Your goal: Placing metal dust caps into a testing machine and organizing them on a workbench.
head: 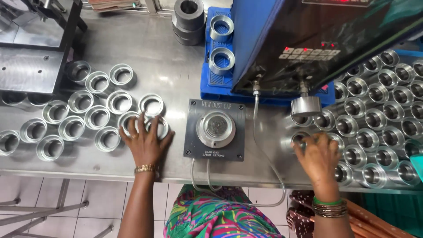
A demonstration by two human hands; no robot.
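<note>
Steel rings (99, 118) under flat, spread left hand (145, 143), right hand (318, 155) clasping ring (299, 137), hands apart

Sixteen metal rings (98, 118) lie loose at nine o'clock. Roughly thirty more, partly cut off, crowd the packed batch (384, 117) at three o'clock. Two rings (221, 44) sit on the one blue tray (211, 86) at twelve o'clock, beside one dark steel cylinder (189, 20). One grey fixture plate (215, 129) sits centre. Two hands: left hand (146, 141), right hand (318, 156).

A steel worktable (167, 48) stands on metal legs (44, 209) over a pale tiled floor (79, 198)
</note>
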